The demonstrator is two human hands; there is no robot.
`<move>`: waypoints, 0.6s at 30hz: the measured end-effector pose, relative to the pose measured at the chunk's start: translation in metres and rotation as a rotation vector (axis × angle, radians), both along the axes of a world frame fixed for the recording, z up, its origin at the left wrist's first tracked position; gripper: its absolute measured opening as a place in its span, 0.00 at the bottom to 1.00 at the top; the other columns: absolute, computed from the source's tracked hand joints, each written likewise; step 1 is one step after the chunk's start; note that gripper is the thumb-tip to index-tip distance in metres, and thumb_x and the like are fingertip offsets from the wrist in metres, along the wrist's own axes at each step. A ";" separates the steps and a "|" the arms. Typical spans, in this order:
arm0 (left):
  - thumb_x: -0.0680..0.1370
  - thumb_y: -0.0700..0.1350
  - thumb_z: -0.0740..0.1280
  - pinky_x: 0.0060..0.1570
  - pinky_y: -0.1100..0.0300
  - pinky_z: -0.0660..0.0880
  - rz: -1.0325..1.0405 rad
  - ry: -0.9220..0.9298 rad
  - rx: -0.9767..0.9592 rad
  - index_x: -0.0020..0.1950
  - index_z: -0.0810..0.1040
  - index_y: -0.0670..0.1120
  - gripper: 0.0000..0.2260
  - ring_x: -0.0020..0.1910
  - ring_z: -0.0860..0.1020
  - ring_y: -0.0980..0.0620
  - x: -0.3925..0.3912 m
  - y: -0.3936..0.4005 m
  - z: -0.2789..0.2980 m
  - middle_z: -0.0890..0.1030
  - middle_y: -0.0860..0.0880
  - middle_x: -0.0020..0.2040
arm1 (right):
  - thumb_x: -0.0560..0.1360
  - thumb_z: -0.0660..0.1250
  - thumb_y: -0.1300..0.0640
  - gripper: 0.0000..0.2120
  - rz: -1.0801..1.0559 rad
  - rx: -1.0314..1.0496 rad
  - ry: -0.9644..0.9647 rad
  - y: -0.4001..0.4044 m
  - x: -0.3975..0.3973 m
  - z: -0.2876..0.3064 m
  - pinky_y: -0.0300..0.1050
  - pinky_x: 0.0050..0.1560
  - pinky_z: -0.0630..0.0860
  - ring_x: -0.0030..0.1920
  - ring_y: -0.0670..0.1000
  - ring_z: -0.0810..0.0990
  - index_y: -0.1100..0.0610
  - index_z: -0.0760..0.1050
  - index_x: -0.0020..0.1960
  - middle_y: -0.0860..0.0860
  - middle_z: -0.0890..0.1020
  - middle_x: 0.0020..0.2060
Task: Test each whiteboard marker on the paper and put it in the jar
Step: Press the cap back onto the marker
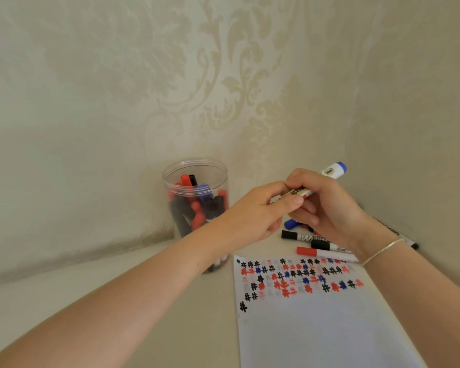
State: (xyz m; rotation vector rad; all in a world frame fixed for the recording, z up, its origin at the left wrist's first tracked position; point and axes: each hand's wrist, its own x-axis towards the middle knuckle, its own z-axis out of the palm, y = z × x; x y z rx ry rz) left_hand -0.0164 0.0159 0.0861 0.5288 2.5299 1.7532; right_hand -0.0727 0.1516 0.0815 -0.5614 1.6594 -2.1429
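Observation:
Both hands hold one white whiteboard marker (329,173) with a blue end, lifted above the table. My right hand (327,208) grips its barrel, and my left hand (258,211) pinches its near end between thumb and fingers. The cap end is hidden inside my left hand. A clear plastic jar (195,168) stands at the back left of the hands, holding several red, black and blue markers. The white paper (316,320) lies in front at the right, covered at its top with red, black and blue hash marks.
Loose markers lie on the table behind the paper: a black one (300,236), another black one (327,245), a red one (322,252), a blue one (291,223). A patterned wall closes the back and the right side. A bracelet is on my right wrist.

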 end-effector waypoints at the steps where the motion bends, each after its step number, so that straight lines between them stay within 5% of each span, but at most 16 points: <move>1: 0.82 0.47 0.59 0.18 0.69 0.56 -0.010 -0.044 0.023 0.54 0.74 0.44 0.08 0.19 0.58 0.59 0.000 -0.002 -0.001 0.64 0.54 0.23 | 0.74 0.60 0.62 0.15 0.008 0.007 0.006 0.001 0.000 -0.001 0.42 0.24 0.53 0.20 0.48 0.56 0.57 0.61 0.31 0.50 0.60 0.20; 6: 0.69 0.71 0.58 0.31 0.62 0.67 0.137 -0.091 -0.325 0.62 0.66 0.54 0.29 0.27 0.70 0.60 0.009 -0.014 -0.010 0.69 0.56 0.30 | 0.75 0.64 0.58 0.15 -0.166 0.005 0.002 0.011 0.001 -0.006 0.39 0.22 0.61 0.23 0.48 0.62 0.57 0.65 0.32 0.51 0.65 0.25; 9: 0.64 0.71 0.64 0.33 0.64 0.65 0.154 -0.102 -0.599 0.64 0.63 0.59 0.33 0.31 0.71 0.63 0.028 -0.029 -0.025 0.68 0.57 0.33 | 0.75 0.67 0.54 0.12 -0.325 -0.034 -0.107 0.026 0.003 -0.015 0.38 0.24 0.70 0.25 0.49 0.71 0.57 0.71 0.36 0.52 0.73 0.28; 12: 0.63 0.66 0.73 0.32 0.67 0.64 0.058 -0.232 -0.846 0.69 0.60 0.62 0.38 0.33 0.70 0.62 0.044 -0.042 -0.045 0.68 0.58 0.36 | 0.74 0.69 0.56 0.08 -0.257 0.033 -0.159 0.028 0.014 -0.036 0.45 0.40 0.82 0.38 0.54 0.81 0.60 0.75 0.47 0.56 0.81 0.37; 14: 0.62 0.66 0.75 0.32 0.69 0.65 0.040 -0.260 -0.918 0.72 0.57 0.63 0.43 0.36 0.70 0.64 0.048 -0.048 -0.057 0.69 0.59 0.39 | 0.71 0.72 0.62 0.09 -0.189 0.049 -0.167 0.019 0.025 -0.050 0.46 0.43 0.81 0.39 0.54 0.81 0.61 0.74 0.48 0.57 0.80 0.39; 18: 0.60 0.67 0.75 0.30 0.68 0.63 0.038 -0.254 -0.922 0.73 0.56 0.63 0.46 0.35 0.70 0.63 0.048 -0.053 -0.069 0.71 0.58 0.39 | 0.70 0.71 0.68 0.12 -0.248 0.176 -0.113 -0.009 0.047 -0.074 0.41 0.28 0.69 0.26 0.51 0.70 0.59 0.68 0.37 0.54 0.73 0.28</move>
